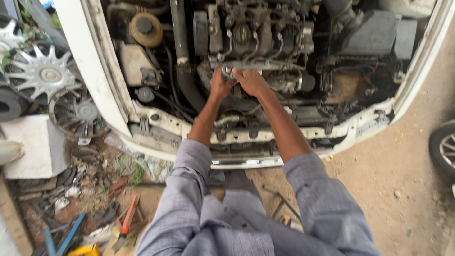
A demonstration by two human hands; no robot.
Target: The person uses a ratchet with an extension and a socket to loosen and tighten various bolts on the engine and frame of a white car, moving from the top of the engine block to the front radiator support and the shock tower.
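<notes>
At the upper centre of the frame, the left hand (221,84) and right hand (251,81) close together around a metal wrench (228,71) against the engine (256,38) in a white car's open bay (109,90).

Small metal part (228,72) between left hand (220,85) and right hand (251,81): mostly covered by fingers, kind unreadable; whether either hand grips it can't be told; engine (258,33) cut off by top edge; wheel (444,147) cropped at right edge; person's body below the sleeves (189,189) out of frame; floor scrap (95,189) too blurred to identify.
</notes>
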